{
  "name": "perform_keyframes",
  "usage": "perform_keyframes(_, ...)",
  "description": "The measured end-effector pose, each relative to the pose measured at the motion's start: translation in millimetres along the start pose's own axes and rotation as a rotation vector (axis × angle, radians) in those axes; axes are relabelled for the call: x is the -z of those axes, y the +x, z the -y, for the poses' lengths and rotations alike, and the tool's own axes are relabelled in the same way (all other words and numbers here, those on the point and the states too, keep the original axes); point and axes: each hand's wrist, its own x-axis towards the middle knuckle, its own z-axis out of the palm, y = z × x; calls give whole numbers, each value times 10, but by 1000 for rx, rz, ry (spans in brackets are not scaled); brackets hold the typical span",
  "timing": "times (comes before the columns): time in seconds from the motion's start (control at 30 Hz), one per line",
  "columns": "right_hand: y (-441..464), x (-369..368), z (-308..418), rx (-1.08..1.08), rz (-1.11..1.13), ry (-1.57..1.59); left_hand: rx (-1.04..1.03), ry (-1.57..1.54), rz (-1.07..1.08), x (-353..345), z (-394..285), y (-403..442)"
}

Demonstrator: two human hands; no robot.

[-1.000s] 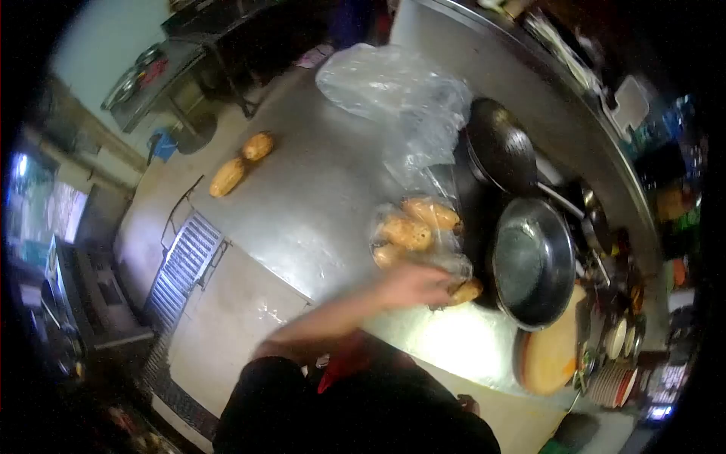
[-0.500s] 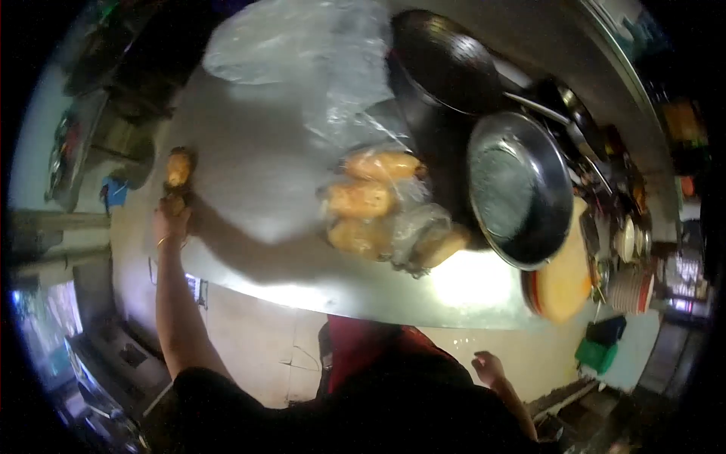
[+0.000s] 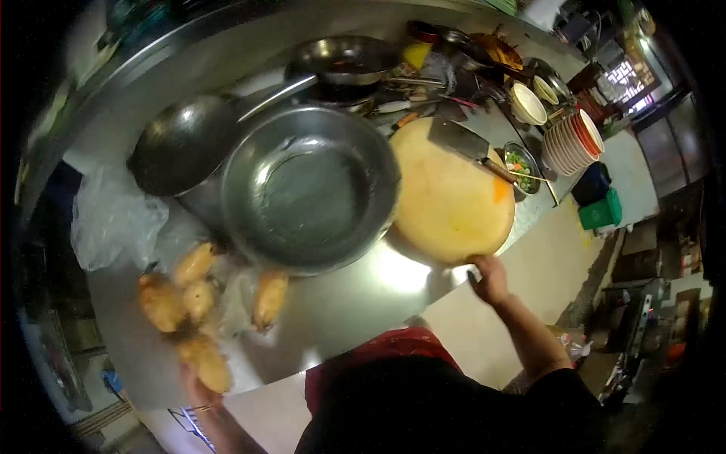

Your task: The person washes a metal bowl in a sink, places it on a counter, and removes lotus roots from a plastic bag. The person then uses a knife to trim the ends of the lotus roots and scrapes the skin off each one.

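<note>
At the near left edge of the metal counter, my left hand (image 3: 195,390) is closed on a lotus root (image 3: 206,363), which partly covers the fingers. Several more lotus roots (image 3: 161,301) lie just beyond it, one of them (image 3: 270,299) a little to the right beside thin clear plastic. My right hand (image 3: 491,280) is at the near rim of a thick round cutting board (image 3: 446,197), its fingers bent on the edge and the thumb below. A cleaver (image 3: 459,141) rests across the board's far side. Left of the board stands a large metal basin (image 3: 310,193) with a shiny bottom.
A wok (image 3: 185,144) and a crumpled plastic bag (image 3: 117,219) are at the left back. Behind the basin sits another pan (image 3: 344,60). Right of the board are a bowl of chopped vegetables (image 3: 522,166) and stacked bowls (image 3: 571,144). A green bin (image 3: 601,210) stands beyond.
My view has swung to the right. My left hand has come back closer to the other lotus roots with one in its grip. My right hand has risen from beside my body to the board's rim.
</note>
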Motion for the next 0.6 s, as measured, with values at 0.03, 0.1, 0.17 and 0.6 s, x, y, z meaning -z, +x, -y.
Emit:
perform_keyframes(0.03,185,21,-432,25,-85,71,6,-60,83,-500,188,89)
perform_keyframes(0.1,588,92,-1161,2,-180,-26,98,-194,412,-1804,469,216)
perform_keyframes(0.17,1029,159,-1657,5,-208,-49,315,-267,460,-2771,897,325)
perform_keyframes(0.6,1665,-54,-2458,119,-186,108,398,-434,464,-5958,2113,731)
